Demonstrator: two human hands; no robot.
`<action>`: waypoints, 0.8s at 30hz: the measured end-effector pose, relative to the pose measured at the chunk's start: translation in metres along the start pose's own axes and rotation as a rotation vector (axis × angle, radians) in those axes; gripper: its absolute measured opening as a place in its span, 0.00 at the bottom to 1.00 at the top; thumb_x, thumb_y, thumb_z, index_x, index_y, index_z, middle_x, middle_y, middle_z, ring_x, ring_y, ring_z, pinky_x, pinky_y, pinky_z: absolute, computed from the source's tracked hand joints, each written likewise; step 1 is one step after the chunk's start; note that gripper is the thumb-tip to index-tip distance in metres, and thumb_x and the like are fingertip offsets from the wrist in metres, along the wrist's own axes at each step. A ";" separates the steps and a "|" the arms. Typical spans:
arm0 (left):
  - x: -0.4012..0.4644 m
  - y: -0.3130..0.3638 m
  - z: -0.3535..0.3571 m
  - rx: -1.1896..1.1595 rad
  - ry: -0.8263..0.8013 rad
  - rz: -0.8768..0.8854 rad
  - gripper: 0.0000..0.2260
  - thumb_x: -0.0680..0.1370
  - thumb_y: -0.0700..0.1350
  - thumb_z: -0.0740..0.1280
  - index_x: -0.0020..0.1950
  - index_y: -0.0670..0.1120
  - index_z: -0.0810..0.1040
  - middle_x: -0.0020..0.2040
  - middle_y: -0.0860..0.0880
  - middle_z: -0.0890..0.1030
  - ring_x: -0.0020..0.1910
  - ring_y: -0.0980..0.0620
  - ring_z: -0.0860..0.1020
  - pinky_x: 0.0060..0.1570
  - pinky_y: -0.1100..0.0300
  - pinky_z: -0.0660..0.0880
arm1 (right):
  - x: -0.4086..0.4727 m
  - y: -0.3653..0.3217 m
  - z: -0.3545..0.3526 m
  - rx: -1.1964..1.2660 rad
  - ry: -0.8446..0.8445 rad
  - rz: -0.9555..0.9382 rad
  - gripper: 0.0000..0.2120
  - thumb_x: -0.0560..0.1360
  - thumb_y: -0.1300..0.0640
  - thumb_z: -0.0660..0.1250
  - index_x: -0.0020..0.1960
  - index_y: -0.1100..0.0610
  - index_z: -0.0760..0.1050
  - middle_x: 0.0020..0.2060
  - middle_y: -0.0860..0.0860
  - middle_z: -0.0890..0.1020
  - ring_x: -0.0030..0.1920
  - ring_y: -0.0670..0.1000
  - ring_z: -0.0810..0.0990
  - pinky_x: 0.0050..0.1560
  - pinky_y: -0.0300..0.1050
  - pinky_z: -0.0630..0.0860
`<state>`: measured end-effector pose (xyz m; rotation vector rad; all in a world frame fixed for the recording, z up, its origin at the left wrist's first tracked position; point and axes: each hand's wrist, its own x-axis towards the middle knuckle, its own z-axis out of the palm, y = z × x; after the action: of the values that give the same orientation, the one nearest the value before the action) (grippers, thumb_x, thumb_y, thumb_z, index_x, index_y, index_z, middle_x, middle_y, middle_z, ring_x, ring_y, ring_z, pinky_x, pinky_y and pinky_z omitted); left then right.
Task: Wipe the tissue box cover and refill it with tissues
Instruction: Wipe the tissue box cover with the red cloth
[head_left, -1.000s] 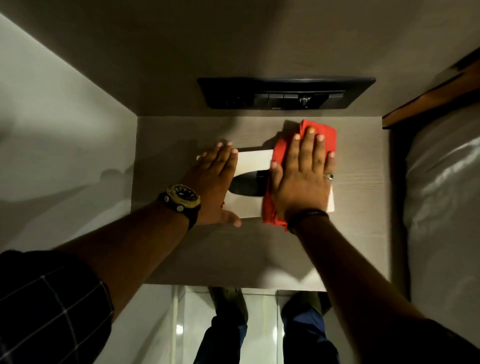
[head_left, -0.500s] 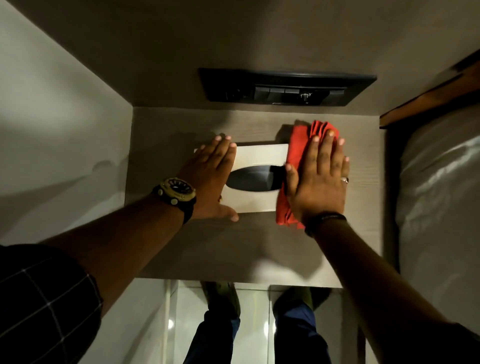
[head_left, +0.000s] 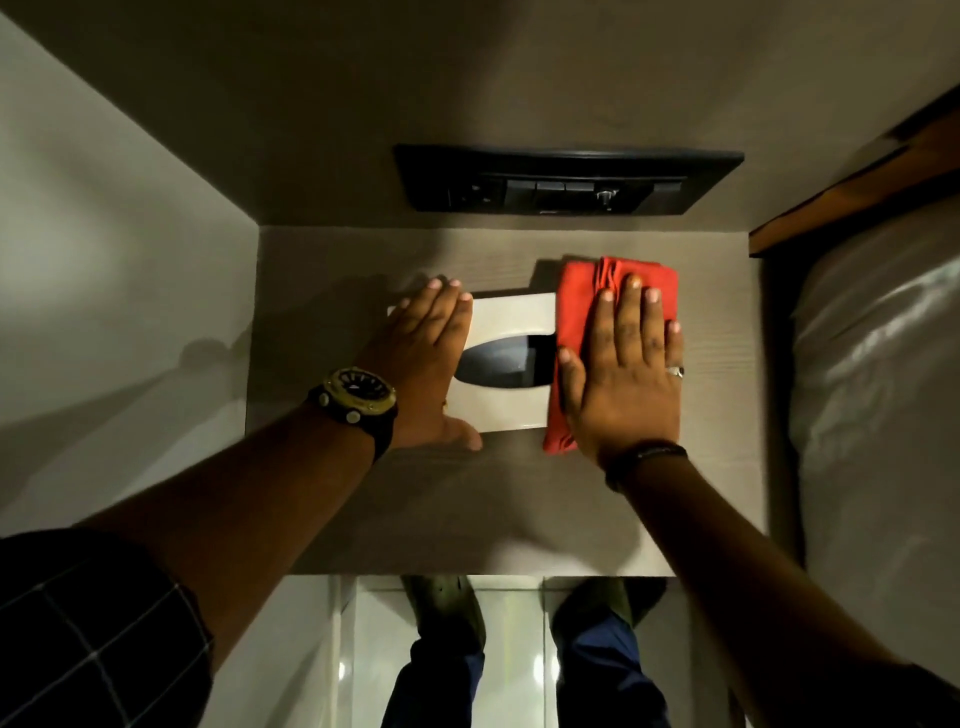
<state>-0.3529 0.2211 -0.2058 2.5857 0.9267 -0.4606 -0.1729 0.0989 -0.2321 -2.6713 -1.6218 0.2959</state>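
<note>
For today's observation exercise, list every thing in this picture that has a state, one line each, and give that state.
tissue box cover: flat on the shelf, oval slot showing dark.
red cloth: pressed over the cover's right end.
left hand: flat on the cover's left end.
right hand: flat on the cloth.

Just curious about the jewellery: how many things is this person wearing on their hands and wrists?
3: a watch on the left wrist, a dark band on the right wrist, and a ring on the right hand. More could be hidden underneath.

Dim, warm light from upper left; soft shadows on wall (head_left: 130, 312); floor (head_left: 519, 649) glare; wide-angle bending at edges.
</note>
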 end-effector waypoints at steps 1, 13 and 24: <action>0.000 -0.001 0.001 -0.002 0.010 0.009 0.64 0.58 0.70 0.73 0.77 0.43 0.38 0.79 0.43 0.41 0.77 0.44 0.40 0.74 0.50 0.41 | 0.005 -0.007 0.001 -0.012 -0.001 0.029 0.32 0.80 0.42 0.44 0.78 0.59 0.47 0.78 0.60 0.49 0.78 0.60 0.45 0.76 0.58 0.43; 0.001 -0.012 0.001 -0.022 -0.042 0.062 0.65 0.56 0.75 0.68 0.77 0.44 0.37 0.78 0.46 0.37 0.73 0.52 0.34 0.71 0.53 0.38 | -0.009 -0.055 -0.002 0.240 -0.077 -0.177 0.29 0.82 0.46 0.47 0.79 0.57 0.46 0.78 0.55 0.46 0.77 0.54 0.40 0.77 0.53 0.38; 0.022 0.078 0.010 -0.008 0.375 0.179 0.36 0.75 0.61 0.58 0.76 0.39 0.57 0.77 0.39 0.56 0.77 0.41 0.51 0.75 0.44 0.49 | 0.033 0.036 -0.009 0.376 0.037 -0.168 0.27 0.81 0.52 0.52 0.77 0.61 0.56 0.77 0.61 0.56 0.77 0.62 0.49 0.76 0.57 0.51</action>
<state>-0.2876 0.1727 -0.2068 2.7673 0.7924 0.0806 -0.1247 0.1120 -0.2326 -2.2394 -1.5816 0.4897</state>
